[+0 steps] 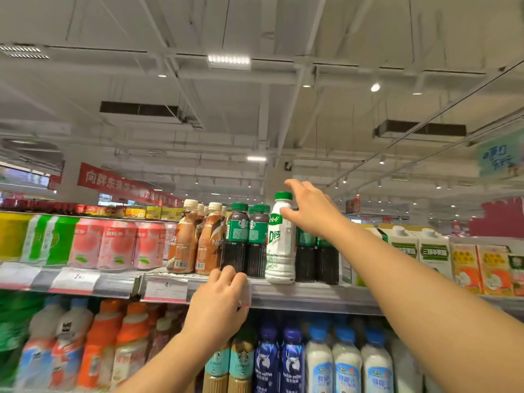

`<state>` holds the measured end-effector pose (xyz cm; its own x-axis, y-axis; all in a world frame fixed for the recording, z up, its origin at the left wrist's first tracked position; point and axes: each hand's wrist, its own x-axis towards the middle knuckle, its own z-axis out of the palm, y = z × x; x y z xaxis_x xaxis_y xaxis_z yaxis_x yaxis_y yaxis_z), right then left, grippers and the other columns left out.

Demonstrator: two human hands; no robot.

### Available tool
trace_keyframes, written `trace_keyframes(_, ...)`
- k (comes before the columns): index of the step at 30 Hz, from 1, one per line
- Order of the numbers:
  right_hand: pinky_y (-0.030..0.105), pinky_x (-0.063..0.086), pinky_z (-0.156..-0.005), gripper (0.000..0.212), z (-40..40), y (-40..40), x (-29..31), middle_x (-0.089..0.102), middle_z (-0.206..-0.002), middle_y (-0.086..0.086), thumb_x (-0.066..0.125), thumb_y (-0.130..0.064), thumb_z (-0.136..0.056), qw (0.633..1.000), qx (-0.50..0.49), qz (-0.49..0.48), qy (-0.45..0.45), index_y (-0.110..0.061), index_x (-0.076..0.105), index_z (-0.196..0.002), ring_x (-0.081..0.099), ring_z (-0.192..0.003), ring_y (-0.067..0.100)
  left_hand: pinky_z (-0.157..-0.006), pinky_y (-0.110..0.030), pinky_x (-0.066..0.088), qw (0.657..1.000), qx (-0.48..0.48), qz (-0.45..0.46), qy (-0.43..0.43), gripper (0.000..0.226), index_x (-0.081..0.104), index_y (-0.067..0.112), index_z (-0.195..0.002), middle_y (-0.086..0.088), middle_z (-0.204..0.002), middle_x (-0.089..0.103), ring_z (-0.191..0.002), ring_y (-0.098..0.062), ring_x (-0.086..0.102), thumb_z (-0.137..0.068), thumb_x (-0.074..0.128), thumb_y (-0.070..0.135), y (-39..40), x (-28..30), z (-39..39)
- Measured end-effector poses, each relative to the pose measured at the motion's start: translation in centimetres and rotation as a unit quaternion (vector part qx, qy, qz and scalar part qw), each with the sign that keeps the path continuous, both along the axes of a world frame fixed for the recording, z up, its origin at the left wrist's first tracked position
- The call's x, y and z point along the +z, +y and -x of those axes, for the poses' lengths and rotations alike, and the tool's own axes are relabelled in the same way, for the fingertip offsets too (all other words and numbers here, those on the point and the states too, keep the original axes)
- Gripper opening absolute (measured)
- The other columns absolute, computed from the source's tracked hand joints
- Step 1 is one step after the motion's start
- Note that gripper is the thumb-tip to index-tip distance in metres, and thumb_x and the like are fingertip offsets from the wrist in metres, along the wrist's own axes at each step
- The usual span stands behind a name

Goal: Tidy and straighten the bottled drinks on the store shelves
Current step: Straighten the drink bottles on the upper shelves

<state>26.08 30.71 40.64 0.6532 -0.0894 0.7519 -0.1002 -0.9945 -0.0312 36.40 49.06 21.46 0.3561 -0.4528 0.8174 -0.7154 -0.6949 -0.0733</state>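
A white bottle [279,251] with a green cap stands upright at the front of the top shelf, among dark coffee bottles [239,242] with green caps. My right hand [312,211] is up at its neck. The thumb touches the bottle's shoulder and the fingers are spread behind the cap, not closed around it. More dark bottles [306,259] stand behind my right wrist. Left of them are brown coffee bottles [184,239] with cream caps, slightly tilted. My left hand [218,302] is curled over the shelf edge [312,296] below the dark bottles.
Pink and green cans [119,245] fill the top shelf at left. White and orange cartons [405,245] stand at right. On the shelf below are orange bottles [102,344], dark blue bottles [292,361] and white bottles with blue caps [346,364]. Price tags [166,287] line the rail.
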Motion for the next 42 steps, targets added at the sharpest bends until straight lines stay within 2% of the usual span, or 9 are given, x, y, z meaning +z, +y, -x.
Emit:
trace_keyframes(4,0.048,0.049,-0.099,0.079,-1.7,1.1,-0.1,0.043,-0.154,0.011,0.061,-0.052,-0.094,0.999,-0.035,0.001,0.039,-0.022,0.027,-0.159,0.053,-0.130,0.037,-0.061,-0.025,0.052,1.000,0.001,0.002,0.005,0.034,0.055,0.029,-0.113,0.009,-0.110,0.052,-0.101,-0.017,0.049,-0.084,0.064,0.044,0.0,0.3,0.1)
trace_keyframes(9,0.039,0.047,-0.070,0.057,-1.7,1.8,-0.3,0.060,-0.115,0.007,0.069,-0.051,-0.091,0.999,-0.035,-0.007,-0.024,-0.022,0.039,-0.129,0.061,-0.094,0.033,-0.068,-0.024,0.051,1.000,-0.001,-0.002,0.025,0.039,0.050,0.030,-0.121,0.010,-0.119,0.048,-0.108,-0.016,0.045,-0.088,0.062,0.047,0.1,0.5,0.7)
trace_keyframes(11,0.038,0.044,-0.066,0.051,-1.2,2.1,-0.3,0.063,-0.099,0.005,0.066,-0.051,-0.094,0.999,-0.036,-0.011,-0.032,-0.022,0.036,-0.123,0.060,-0.085,0.032,-0.070,-0.024,0.051,1.000,0.000,0.001,0.028,0.040,0.048,0.031,-0.123,0.010,-0.120,0.045,-0.110,-0.015,0.043,-0.089,0.060,0.048,0.0,0.4,0.8)
trace_keyframes(13,0.038,0.045,-0.066,0.048,-0.7,2.2,-0.5,0.063,-0.094,0.004,0.064,-0.051,-0.096,0.999,-0.025,-0.027,-0.033,-0.024,0.033,-0.122,0.061,-0.082,0.032,-0.071,-0.024,0.052,0.999,0.001,0.003,0.036,0.040,0.047,0.032,-0.122,0.011,-0.120,0.044,-0.111,-0.015,0.042,-0.088,0.060,0.049,-0.1,0.4,0.8)
trace_keyframes(21,0.038,0.051,-0.063,0.070,1.1,2.4,-2.1,0.061,-0.081,0.000,0.076,-0.047,-0.085,1.000,0.000,-0.016,-0.018,-0.030,0.027,-0.131,0.063,-0.074,0.031,-0.072,-0.026,0.055,0.999,0.014,0.004,0.047,0.043,0.045,0.032,-0.121,0.011,-0.120,0.043,-0.113,-0.015,0.041,-0.087,0.062,0.051,-0.4,0.2,0.8)
trace_keyframes(29,0.045,0.060,-0.073,0.062,3.7,2.4,-4.8,0.069,-0.091,-0.004,0.074,-0.038,-0.082,0.991,0.106,-0.022,-0.083,-0.034,0.032,-0.128,0.068,-0.075,0.025,-0.075,-0.034,0.057,0.998,0.017,-0.004,0.068,0.046,0.045,0.030,-0.123,0.009,-0.122,0.043,-0.116,-0.017,0.041,-0.085,0.064,0.050,-0.1,0.4,1.1)
trace_keyframes(36,0.023,0.046,-0.067,0.063,7.3,2.9,-8.7,0.063,-0.092,-0.015,0.079,-0.035,-0.084,0.980,0.165,-0.083,-0.071,-0.028,0.038,-0.132,0.063,-0.079,0.006,-0.082,-0.042,0.056,0.996,0.016,-0.010,0.086,0.057,0.046,0.028,-0.128,0.004,-0.123,0.045,-0.118,-0.021,0.043,-0.082,0.069,0.052,0.0,0.4,1.3)
trace_keyframes(39,0.034,0.052,-0.079,0.066,8.0,2.9,-10.7,0.067,-0.102,-0.006,0.080,-0.039,-0.083,0.979,0.167,-0.105,-0.057,-0.030,0.038,-0.133,0.066,-0.088,0.022,-0.089,-0.043,0.054,0.994,0.003,-0.022,0.106,0.062,0.047,0.028,-0.134,0.003,-0.126,0.047,-0.122,-0.023,0.043,-0.082,0.070,0.052,0.5,0.7,1.4)
trace_keyframes(42,0.048,0.055,-0.089,0.067,8.5,2.6,-12.8,0.068,-0.107,-0.001,0.079,-0.043,-0.081,0.977,0.165,-0.125,-0.043,-0.034,0.037,-0.132,0.066,-0.097,0.030,-0.099,-0.042,0.049,0.988,-0.031,-0.034,0.150,0.070,0.044,0.028,-0.145,0.001,-0.142,0.046,-0.132,-0.023,0.042,-0.083,0.071,0.048,1.2,0.9,1.9)
